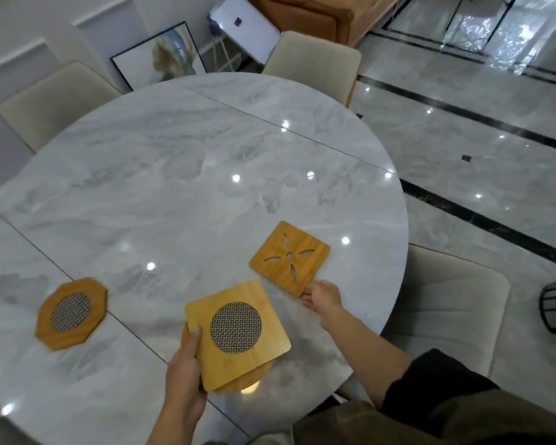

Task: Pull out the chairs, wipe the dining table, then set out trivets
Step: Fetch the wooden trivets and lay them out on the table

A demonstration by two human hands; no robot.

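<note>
1. Left hand (pixel 187 374), nearest me, low over the table edge: fingers curled under and thumb pressed on top, gripping a square mesh trivet (pixel 238 332) by its near-left corner. A round trivet (pixel 247 382) is stacked beneath it in the same grip, with only its rim showing.
2. Right hand (pixel 321 298), reaching forward: thumb and fingertips close on the near corner of the flower-cut trivet (pixel 289 256). It reads as a light pinch. That trivet lies flat on the marble table (pixel 174 155), turned diamond-wise to me, near the right edge.
3. Octagonal trivet (pixel 71 313) is already down, well to the left, straddling the leaf seam in the tabletop.
4. Step in hand, as I judge it: settling the flower-cut piece into place, with two more to lay.
5. To do it well:
   - Slide it by the corner rather than lift it. The top is glossy and wood will skate, so keep the push short.
   - Ease it inward from the rim so a hot pot would not sit near the edge.
   - Keep the left thumb firm, or the round piece could slip out from below.
   - Space the remaining two toward the bare centre and far side.
6. Outward: cream chairs stand around the table, one at my right (pixel 456 303), one opposite (pixel 312 62), one far left (pixel 52 97).
</note>
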